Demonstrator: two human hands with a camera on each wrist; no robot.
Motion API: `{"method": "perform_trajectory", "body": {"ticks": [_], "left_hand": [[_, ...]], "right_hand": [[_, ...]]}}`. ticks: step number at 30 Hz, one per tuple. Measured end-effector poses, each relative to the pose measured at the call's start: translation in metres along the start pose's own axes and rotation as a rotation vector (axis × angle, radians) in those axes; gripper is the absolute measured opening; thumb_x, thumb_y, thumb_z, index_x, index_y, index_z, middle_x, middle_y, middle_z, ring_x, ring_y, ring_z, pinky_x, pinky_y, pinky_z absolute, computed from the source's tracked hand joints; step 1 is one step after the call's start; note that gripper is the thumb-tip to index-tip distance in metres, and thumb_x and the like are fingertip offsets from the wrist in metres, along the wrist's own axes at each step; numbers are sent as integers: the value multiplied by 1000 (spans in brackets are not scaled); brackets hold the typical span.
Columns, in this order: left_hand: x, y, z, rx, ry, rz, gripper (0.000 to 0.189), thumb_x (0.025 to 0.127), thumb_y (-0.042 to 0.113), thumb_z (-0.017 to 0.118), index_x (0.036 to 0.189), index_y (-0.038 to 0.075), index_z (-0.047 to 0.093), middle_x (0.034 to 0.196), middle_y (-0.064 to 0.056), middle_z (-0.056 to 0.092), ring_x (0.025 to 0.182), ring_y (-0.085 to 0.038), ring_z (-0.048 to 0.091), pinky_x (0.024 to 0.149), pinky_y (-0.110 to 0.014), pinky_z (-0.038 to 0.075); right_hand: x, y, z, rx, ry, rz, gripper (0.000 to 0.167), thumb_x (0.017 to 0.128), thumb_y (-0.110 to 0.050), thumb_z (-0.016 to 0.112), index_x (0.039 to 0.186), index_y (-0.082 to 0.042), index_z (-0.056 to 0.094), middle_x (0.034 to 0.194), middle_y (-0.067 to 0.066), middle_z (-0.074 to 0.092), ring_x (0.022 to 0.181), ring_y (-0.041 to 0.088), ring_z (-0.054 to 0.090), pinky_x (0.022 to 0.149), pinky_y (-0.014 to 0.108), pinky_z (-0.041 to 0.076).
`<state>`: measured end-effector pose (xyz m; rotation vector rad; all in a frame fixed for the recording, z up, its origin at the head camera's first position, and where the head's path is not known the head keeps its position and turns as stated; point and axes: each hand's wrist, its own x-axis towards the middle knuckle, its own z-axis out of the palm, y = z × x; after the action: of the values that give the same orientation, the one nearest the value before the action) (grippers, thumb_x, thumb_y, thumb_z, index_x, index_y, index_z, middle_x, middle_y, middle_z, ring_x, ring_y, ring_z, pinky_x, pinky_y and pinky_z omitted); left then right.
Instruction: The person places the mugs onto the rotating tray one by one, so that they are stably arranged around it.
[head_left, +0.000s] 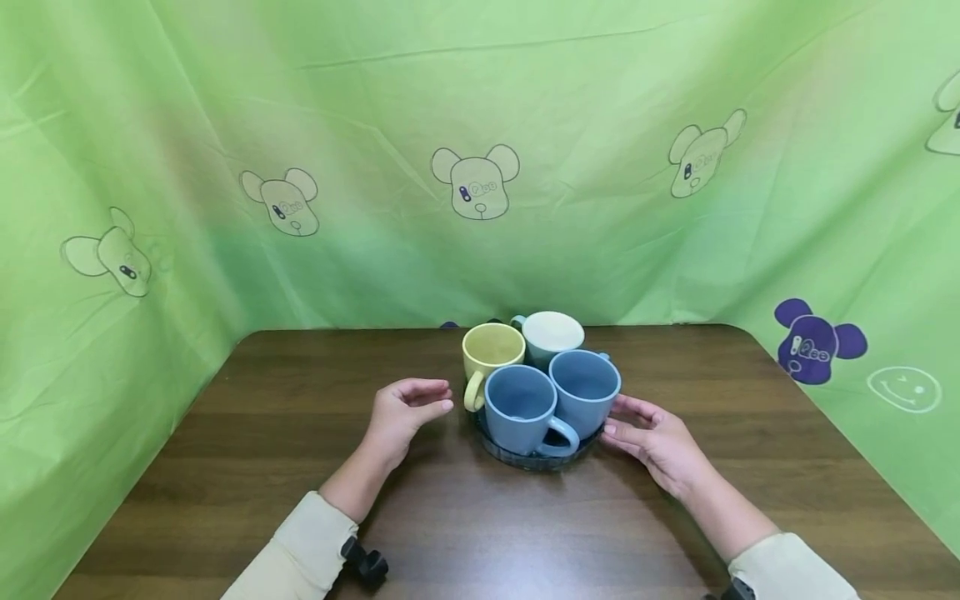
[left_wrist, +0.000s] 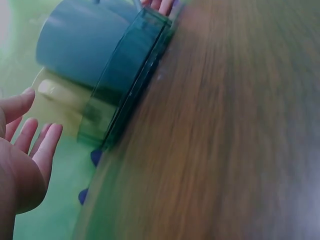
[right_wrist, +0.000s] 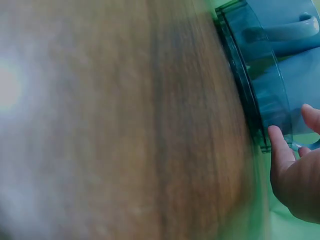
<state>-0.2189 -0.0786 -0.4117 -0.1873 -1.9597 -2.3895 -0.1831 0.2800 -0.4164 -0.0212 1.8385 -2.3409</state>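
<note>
A round, see-through blue-green tray (head_left: 528,462) with a low wall stands on the table and holds several mugs. At its front are two blue mugs, one front left (head_left: 517,408) and one front right (head_left: 587,387). Behind them stand a yellow mug (head_left: 491,346) and a pale blue-green mug with a white inside (head_left: 552,332). My left hand (head_left: 401,417) hovers left of the tray, fingers loosely bent and apart from the yellow mug's handle. At the tray's right side is my right hand (head_left: 663,450), its relaxed fingertips right at the tray wall (right_wrist: 272,107).
The brown wood-grain table (head_left: 300,450) reaches back to a green curtain (head_left: 375,250) printed with bear heads. Its far edge runs just behind the mugs. A black device (head_left: 366,565) is strapped at the left sleeve.
</note>
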Motion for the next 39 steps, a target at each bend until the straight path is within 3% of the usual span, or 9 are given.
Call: {"method": "perform_trajectory", "body": {"ticks": [3, 7, 11, 15, 23, 28, 39], "left_hand": [[-1, 3, -8, -2, 19, -14, 34, 73, -17, 75, 106, -13, 67, 101, -22, 71, 89, -18, 71, 80, -30, 59], [-3, 5, -18, 7, 36, -24, 35, 73, -15, 76, 107, -13, 67, 103, -23, 70, 90, -19, 71, 81, -30, 59], [-5, 7, -28, 22, 27, -23, 38, 73, -14, 77, 110, -14, 65, 107, -23, 68, 92, -19, 70, 83, -30, 59], [-9, 9, -37, 35, 4, -17, 40, 75, -14, 76, 113, -14, 62, 112, -24, 66, 95, -19, 69, 85, -30, 58], [-15, 15, -57, 78, -40, 24, 45, 78, -15, 71, 121, -15, 56, 104, 0, 70, 99, -18, 66, 86, -27, 57], [-19, 20, -68, 151, -39, 43, 49, 78, -10, 75, 124, -9, 57, 111, 0, 67, 105, -20, 62, 87, -25, 56], [-27, 30, -96, 194, -36, 75, 50, 79, -9, 74, 126, -7, 56, 111, 5, 67, 109, -22, 61, 88, -24, 55]], "right_hand": [[0, -2, -2, -4, 0, -2, 50, 87, 14, 62, 132, 7, 42, 112, 3, 59, 97, 15, 66, 89, 33, 56], [-1, -4, -3, -16, 2, -9, 50, 87, 12, 64, 132, 8, 42, 110, 3, 60, 97, 15, 66, 90, 33, 56], [-1, -4, -5, -64, -2, -25, 53, 88, 9, 65, 134, 10, 39, 111, 2, 61, 98, 13, 65, 91, 34, 55], [-2, -4, -9, -93, -8, -52, 43, 88, 8, 66, 128, 2, 49, 110, 0, 63, 99, 14, 66, 91, 35, 55], [-6, -7, -18, -154, 29, -119, 37, 87, 7, 67, 120, -9, 61, 109, -6, 65, 100, 10, 65, 86, 25, 56], [-8, -13, -24, -250, 68, -157, 37, 88, 4, 68, 111, -25, 65, 107, -14, 65, 99, 2, 64, 82, 18, 56], [-14, -20, -37, -254, 60, -237, 41, 89, 6, 66, 112, -28, 66, 110, -15, 66, 96, 3, 65, 80, 20, 57]]}}
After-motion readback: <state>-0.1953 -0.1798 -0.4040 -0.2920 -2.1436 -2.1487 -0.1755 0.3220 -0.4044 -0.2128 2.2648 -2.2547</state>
